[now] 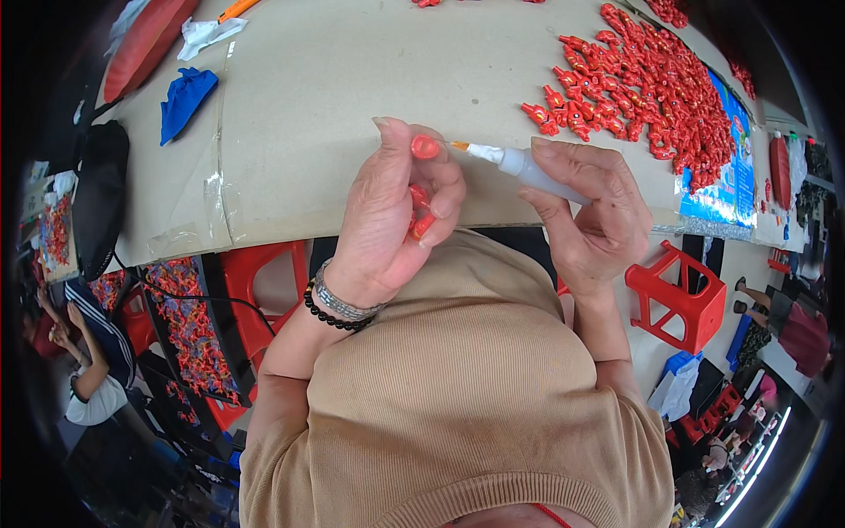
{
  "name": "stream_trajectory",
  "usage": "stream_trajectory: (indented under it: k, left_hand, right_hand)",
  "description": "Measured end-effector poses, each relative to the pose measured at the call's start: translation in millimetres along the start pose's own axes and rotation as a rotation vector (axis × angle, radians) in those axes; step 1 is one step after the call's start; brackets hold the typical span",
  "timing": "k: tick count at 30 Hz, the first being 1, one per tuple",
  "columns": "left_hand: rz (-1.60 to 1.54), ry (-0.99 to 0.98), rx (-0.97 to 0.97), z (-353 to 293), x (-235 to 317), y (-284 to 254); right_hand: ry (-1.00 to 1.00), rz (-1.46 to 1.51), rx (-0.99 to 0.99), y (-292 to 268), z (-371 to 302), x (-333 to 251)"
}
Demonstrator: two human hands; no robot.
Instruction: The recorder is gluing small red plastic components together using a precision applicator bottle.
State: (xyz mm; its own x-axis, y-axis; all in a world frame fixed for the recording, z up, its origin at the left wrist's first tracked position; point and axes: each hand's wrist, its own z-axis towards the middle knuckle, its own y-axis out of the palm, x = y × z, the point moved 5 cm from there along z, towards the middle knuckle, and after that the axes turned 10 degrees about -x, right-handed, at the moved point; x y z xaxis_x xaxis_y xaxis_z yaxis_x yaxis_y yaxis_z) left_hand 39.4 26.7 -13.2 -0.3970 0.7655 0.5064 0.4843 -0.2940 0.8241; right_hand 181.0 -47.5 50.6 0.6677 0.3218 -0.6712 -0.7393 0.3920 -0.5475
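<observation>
My left hand [387,202] is closed around several small glossy red pieces, with one red piece [424,147] pinched at the top between thumb and forefinger. More red pieces [420,211] sit under its curled fingers. In my right hand [594,198] is a squeeze bottle [537,173], translucent white with a white neck and an orange tip. The bottle lies tilted, its thin tip pointing left at the pinched piece. Whether the tip touches that piece I cannot tell. Both hands are above the table's near edge.
A large heap of red figure-shaped pieces [651,92] covers the table's right side, partly over a blue printed sheet [726,167]. A blue cloth [187,104] and white tissue [209,35] lie at left. Red stools [682,295] and a tray of coloured pieces [189,326] stand below.
</observation>
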Motion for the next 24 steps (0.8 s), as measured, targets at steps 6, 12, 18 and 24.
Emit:
stream_trajectory:
  k: [6, 12, 18, 24]
  left_hand:
    - [-0.007, -0.002, 0.027, -1, -1, -1]
    - [0.000, 0.006, 0.029, -1, 0, -1]
    - [0.001, 0.028, 0.019, 2, 0, -3]
    - [-0.026, 0.020, -0.016, 0, -1, -5]
  right_hand:
    - [-0.027, 0.024, 0.071, 3, 2, -1]
    - [-0.033, 0.004, 0.063, 5, 3, 1]
    - [-0.012, 0.036, 0.102, 2, 3, 6]
    - [0.276, 0.302, 0.147, -5, 3, 24]
